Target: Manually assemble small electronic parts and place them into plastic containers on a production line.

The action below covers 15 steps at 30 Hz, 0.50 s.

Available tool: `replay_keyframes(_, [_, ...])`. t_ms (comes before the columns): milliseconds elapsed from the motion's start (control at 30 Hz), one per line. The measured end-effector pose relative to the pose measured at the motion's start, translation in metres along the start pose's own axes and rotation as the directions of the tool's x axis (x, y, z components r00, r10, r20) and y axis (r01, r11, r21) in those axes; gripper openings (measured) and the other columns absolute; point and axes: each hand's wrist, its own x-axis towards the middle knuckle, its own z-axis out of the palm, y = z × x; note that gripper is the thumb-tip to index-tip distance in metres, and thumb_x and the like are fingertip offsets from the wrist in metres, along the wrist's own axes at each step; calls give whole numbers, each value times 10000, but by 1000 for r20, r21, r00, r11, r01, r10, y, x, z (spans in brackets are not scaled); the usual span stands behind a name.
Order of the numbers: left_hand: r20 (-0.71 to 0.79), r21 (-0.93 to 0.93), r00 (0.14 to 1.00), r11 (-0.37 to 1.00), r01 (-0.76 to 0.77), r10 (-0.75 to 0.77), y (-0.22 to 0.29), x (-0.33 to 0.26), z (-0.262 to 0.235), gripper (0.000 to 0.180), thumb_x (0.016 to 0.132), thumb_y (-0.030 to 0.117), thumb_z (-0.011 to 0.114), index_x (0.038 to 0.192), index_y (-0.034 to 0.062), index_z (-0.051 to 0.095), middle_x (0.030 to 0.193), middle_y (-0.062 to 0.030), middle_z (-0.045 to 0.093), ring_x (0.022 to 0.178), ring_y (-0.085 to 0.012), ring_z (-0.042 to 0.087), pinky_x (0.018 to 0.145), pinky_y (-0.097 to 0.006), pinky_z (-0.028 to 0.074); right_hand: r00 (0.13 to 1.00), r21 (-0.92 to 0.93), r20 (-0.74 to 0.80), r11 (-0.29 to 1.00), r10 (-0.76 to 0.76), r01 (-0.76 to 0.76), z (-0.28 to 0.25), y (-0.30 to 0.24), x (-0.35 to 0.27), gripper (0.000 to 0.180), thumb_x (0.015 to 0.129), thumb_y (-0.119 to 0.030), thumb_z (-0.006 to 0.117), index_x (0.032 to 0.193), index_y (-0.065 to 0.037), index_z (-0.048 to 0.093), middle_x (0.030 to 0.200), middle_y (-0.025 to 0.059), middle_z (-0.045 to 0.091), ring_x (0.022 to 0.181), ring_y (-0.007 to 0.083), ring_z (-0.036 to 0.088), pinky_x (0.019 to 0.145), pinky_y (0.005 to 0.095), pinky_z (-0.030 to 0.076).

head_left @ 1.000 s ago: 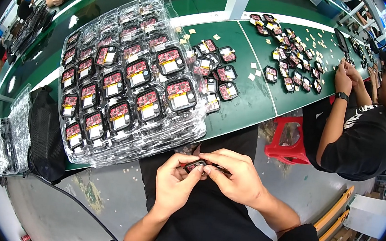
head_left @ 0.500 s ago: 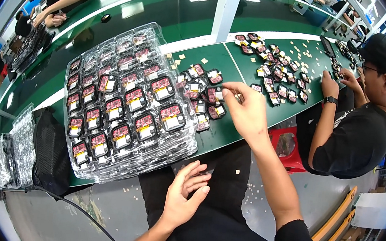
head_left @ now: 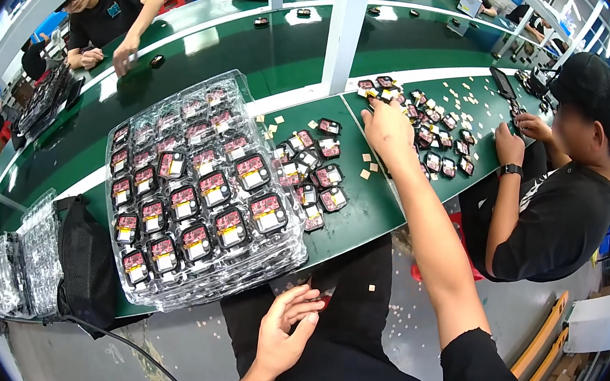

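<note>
Green table point(head_left: 275, 52) held our clear tray point(head_left: 204, 186), and right of it our right hand point(head_left: 387, 128) touched small black cases point(head_left: 432, 130), fingers loosely curled, while our left hand point(head_left: 285, 335) rested open below.

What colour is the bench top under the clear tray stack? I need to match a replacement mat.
Dark green, seen in the head view: the bench top beside the clear tray stack.

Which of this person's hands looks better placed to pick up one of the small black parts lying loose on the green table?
Probably the right hand: it is stretched out over the loose black parts on the green table. The left hand rests low by the lap.
</note>
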Motion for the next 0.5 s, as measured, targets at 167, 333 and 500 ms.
replay_keyframes(167, [8,29,1000,1000,5,-5,-2,-1,-2,477,972,-83,636,1423,-47,485,1358,-198,614,1200,-262,681,1005,-335,548,998,23,24,998,57,-58,-3,0,-8,384,946,-333,699,1249,-99,678,1307,234,594,1069,440,686,922,517,569])
replay_keyframes(333, [34,29,999,999,15,-16,-2,0,0,446,980,-78,630,1406,-38,504,1353,-193,624,1206,-252,680,986,-315,544,995,90,-9,991,-102,103,-6,15,-12,254,887,-229,728,1066,-51,702,1052,195,708,951,381,719,815,481,575])
replay_keyframes(500, [-14,12,999,999,30,-30,-1,1,4,390,981,-69,646,1361,-60,559,1337,-197,663,1197,-237,692,1034,-345,540,992,395,-77,911,-99,122,-41,-2,-43,180,885,-123,694,1044,-39,691,931,176,730,919,358,723,811,470,565])
